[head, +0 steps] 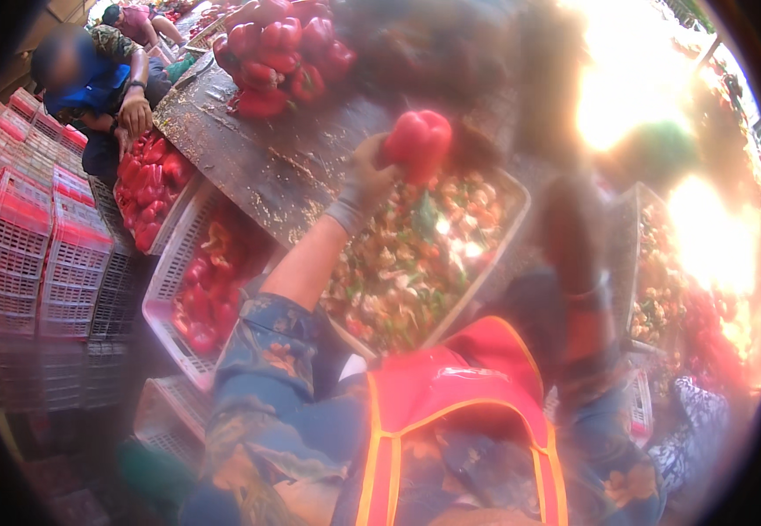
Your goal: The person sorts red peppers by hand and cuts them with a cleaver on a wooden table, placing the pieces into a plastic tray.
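Note:
My left hand point(370, 174) grips a red bell pepper point(420, 146) from its left side, above a crate point(518, 191) of pepper cores and trimmings point(406, 263). A green piece point(425, 214) lies among the trimmings just below the pepper. On the right, my right hand point(570, 220) is a dark blur, apart from the pepper; its fingers and anything in them cannot be made out. To the left of my forearm, a white plastic crate point(163, 309) contains red peppers point(202, 299).
A pile of red peppers point(281, 52) sits on the seed-strewn tabletop point(222, 144). Far left, a person point(100, 79) reaches toward another pepper-filled crate point(150, 187), near stacked crates point(74, 263). Another trimmings crate point(624, 256) stands right. Glare and haze blur the right side.

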Demonstrator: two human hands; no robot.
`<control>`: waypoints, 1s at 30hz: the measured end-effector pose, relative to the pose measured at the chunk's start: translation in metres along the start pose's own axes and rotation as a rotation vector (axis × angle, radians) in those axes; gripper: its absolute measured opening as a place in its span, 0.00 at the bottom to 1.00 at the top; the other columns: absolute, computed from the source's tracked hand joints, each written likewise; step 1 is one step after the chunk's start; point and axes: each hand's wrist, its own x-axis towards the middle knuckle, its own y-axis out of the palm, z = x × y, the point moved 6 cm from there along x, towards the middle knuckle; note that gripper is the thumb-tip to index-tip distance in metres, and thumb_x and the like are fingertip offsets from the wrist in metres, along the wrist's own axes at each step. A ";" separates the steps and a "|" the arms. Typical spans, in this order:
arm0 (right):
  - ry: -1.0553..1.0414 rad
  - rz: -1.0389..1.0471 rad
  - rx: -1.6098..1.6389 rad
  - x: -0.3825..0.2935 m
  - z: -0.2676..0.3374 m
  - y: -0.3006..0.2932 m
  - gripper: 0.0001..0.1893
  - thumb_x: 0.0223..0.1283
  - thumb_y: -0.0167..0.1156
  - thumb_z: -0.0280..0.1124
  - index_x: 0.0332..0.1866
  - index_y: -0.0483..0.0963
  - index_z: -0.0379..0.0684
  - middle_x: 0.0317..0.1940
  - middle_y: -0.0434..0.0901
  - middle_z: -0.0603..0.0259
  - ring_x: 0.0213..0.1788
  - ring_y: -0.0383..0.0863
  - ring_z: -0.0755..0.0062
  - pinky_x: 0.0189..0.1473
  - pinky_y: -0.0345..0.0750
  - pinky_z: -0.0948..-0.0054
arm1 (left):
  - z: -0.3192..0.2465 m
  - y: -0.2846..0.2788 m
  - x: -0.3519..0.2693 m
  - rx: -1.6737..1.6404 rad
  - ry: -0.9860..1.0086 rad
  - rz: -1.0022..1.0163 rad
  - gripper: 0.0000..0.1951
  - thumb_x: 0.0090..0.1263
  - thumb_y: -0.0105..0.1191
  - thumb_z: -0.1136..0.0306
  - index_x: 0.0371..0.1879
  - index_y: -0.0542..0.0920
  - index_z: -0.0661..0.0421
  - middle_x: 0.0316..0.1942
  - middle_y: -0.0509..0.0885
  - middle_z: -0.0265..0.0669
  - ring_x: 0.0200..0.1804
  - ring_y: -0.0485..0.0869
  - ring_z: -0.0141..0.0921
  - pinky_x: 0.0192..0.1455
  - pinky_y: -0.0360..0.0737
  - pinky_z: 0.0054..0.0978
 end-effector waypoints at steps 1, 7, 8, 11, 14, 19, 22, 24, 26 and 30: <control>-0.028 -0.050 0.107 0.003 0.026 -0.002 0.11 0.76 0.50 0.37 0.42 0.71 0.39 0.26 0.73 0.65 0.20 0.69 0.80 0.23 0.69 0.79 | -0.003 0.003 -0.005 0.003 0.009 -0.003 0.23 0.59 0.65 0.72 0.55 0.78 0.62 0.46 0.84 0.40 0.50 0.82 0.31 0.55 0.81 0.31; 0.126 0.501 -0.824 -0.058 -0.097 0.030 0.11 0.72 0.54 0.35 0.45 0.74 0.36 0.31 0.77 0.65 0.32 0.76 0.69 0.33 0.74 0.67 | -0.047 0.028 -0.023 0.725 0.345 0.083 0.26 0.59 0.68 0.57 0.56 0.80 0.53 0.50 0.82 0.50 0.51 0.82 0.45 0.55 0.80 0.39; 0.469 0.610 -0.586 -0.088 -0.132 0.037 0.12 0.70 0.55 0.34 0.47 0.75 0.35 0.32 0.78 0.65 0.36 0.78 0.67 0.36 0.75 0.65 | 0.009 0.009 -0.037 0.865 0.412 0.178 0.27 0.60 0.68 0.54 0.57 0.80 0.54 0.52 0.80 0.51 0.51 0.81 0.47 0.55 0.79 0.41; 0.888 0.361 -0.054 -0.117 -0.150 0.037 0.15 0.71 0.56 0.36 0.57 0.74 0.39 0.26 0.72 0.76 0.26 0.71 0.85 0.27 0.68 0.81 | 0.012 -0.037 -0.030 1.052 0.302 0.131 0.25 0.62 0.65 0.54 0.55 0.80 0.55 0.51 0.80 0.50 0.53 0.80 0.48 0.56 0.78 0.43; 0.888 0.355 -0.174 -0.078 -0.119 0.056 0.14 0.69 0.54 0.39 0.45 0.77 0.38 0.25 0.74 0.68 0.23 0.72 0.78 0.24 0.69 0.74 | -0.025 -0.085 0.010 0.938 0.186 -0.069 0.20 0.66 0.63 0.61 0.53 0.80 0.59 0.50 0.81 0.47 0.54 0.80 0.44 0.57 0.77 0.39; 0.921 0.394 -0.052 -0.040 -0.126 0.080 0.14 0.68 0.57 0.42 0.43 0.78 0.40 0.20 0.73 0.71 0.19 0.70 0.82 0.20 0.66 0.78 | -0.047 -0.178 0.155 1.198 0.264 -0.316 0.39 0.56 0.70 0.49 0.65 0.71 0.56 0.60 0.74 0.54 0.63 0.73 0.50 0.67 0.70 0.44; 0.856 0.429 -0.148 -0.031 -0.138 0.086 0.13 0.67 0.59 0.39 0.45 0.79 0.40 0.24 0.78 0.70 0.23 0.74 0.81 0.24 0.71 0.77 | -0.046 -0.212 0.223 1.425 0.055 -0.282 0.48 0.51 0.71 0.47 0.73 0.64 0.47 0.66 0.69 0.52 0.68 0.69 0.50 0.70 0.68 0.44; 0.781 0.453 -0.147 -0.026 -0.141 0.089 0.16 0.66 0.60 0.38 0.52 0.78 0.38 0.27 0.80 0.68 0.26 0.77 0.81 0.28 0.74 0.77 | -0.034 -0.232 0.253 1.415 -0.056 -0.185 0.51 0.48 0.73 0.47 0.74 0.62 0.43 0.70 0.66 0.50 0.68 0.70 0.50 0.71 0.68 0.43; 0.741 0.444 -0.158 -0.020 -0.144 0.088 0.17 0.65 0.60 0.37 0.54 0.78 0.38 0.28 0.80 0.67 0.28 0.78 0.81 0.30 0.76 0.76 | -0.019 -0.238 0.273 1.417 -0.114 -0.160 0.53 0.45 0.74 0.47 0.74 0.61 0.37 0.71 0.64 0.47 0.66 0.73 0.50 0.70 0.70 0.44; 0.804 0.415 -0.199 -0.013 -0.139 0.092 0.18 0.65 0.59 0.37 0.55 0.77 0.37 0.29 0.80 0.65 0.28 0.79 0.79 0.30 0.77 0.75 | -0.012 -0.233 0.261 1.349 0.027 -0.189 0.44 0.47 0.73 0.50 0.69 0.69 0.40 0.61 0.74 0.46 0.63 0.76 0.48 0.67 0.73 0.42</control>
